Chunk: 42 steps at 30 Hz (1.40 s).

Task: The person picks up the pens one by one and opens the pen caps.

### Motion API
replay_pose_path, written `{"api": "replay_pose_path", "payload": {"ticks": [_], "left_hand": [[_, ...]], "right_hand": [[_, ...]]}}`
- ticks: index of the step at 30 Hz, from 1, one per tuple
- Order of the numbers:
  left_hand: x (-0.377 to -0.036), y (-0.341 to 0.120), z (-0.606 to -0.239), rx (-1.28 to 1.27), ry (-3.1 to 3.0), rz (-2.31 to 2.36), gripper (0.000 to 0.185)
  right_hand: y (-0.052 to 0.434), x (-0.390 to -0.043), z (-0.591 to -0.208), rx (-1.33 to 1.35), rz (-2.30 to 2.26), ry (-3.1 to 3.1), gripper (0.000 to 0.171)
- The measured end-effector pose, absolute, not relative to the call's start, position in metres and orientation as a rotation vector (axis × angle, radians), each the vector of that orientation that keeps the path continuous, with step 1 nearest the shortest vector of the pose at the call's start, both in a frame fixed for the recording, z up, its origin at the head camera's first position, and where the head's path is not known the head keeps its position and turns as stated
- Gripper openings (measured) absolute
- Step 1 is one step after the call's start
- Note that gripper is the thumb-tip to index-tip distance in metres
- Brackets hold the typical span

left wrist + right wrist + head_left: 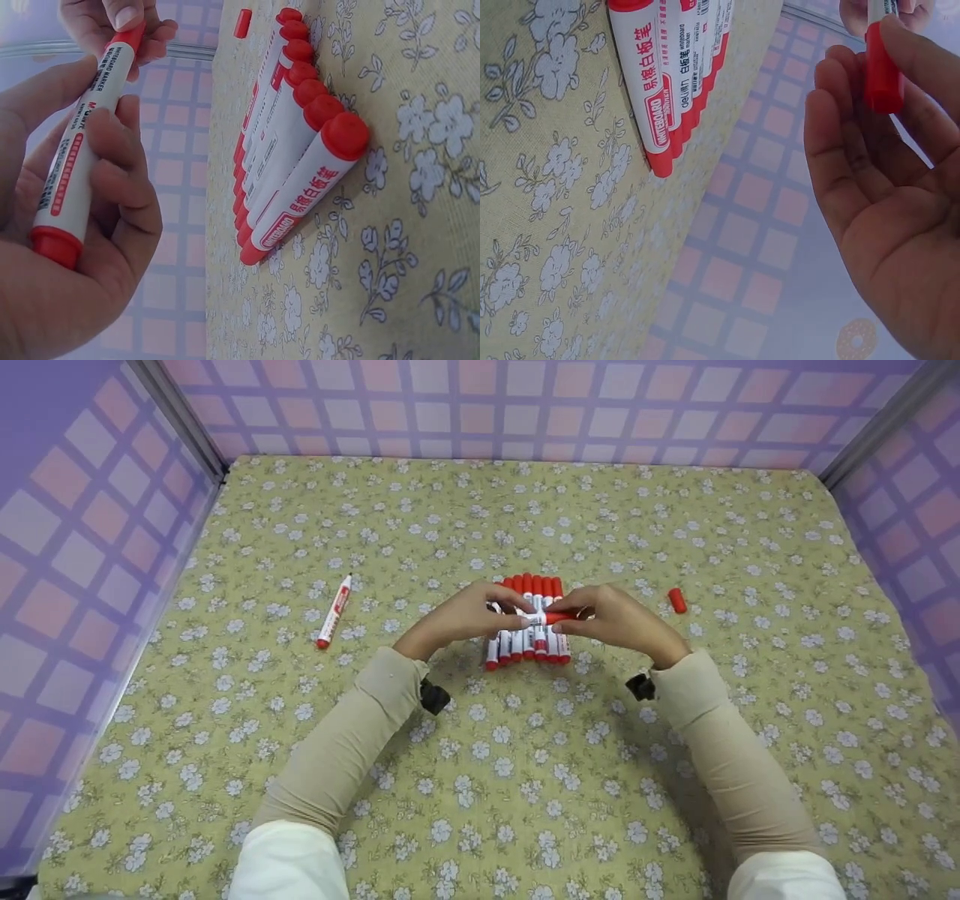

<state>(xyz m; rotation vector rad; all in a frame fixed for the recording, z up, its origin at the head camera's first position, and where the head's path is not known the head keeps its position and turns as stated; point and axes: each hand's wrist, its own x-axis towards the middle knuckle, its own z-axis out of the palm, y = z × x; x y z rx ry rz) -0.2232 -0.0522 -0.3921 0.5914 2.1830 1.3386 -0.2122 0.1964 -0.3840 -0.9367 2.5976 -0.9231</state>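
Hands meet above the row of markers (pixel 527 622): left hand (pixel 465 619) curls round the barrel of a red marker (pixel 541 618) lying crosswise, right hand (pixel 615 619) pinches its cap end; a loose cap (pixel 677 600) lies to the right

A row of markers (pixel 527 622) lies side by side at the middle of the tabletop (pixel 525 780). Just above the row, both hands hold one marker (pixel 541 618) crosswise — left hand (pixel 469 615) left, right hand (pixel 611 619) right. A lone marker (pixel 334 611) lies well to the left; a loose cap (pixel 677 600) lies to the right.
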Motion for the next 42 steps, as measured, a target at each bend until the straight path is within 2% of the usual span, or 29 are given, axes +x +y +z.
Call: {"api": "replay_pose_path", "payload": {"ticks": [11, 26, 35, 42], "left_hand": [[-0.221, -0.044, -0.39, 0.694, 2.328, 1.154, 0.019], [-0.219, -0.036, -0.393, 0.82, 2.451, 1.073, 0.02], [-0.218, -0.035, -0.392, 0.999, 2.556, 0.967, 0.02], [-0.217, -0.036, -0.393, 1.019, 2.574, 0.957, 0.019]], "right_hand": [[0.191, -0.211, -0.385, -0.993, -0.771, 2.616, 0.025], [0.183, -0.21, -0.384, -1.136, -0.809, 2.671, 0.02], [0.176, -0.207, -0.383, -1.183, -0.648, 2.685, 0.019], [0.174, -0.204, -0.381, -1.202, -0.6, 2.74, 0.019]]}}
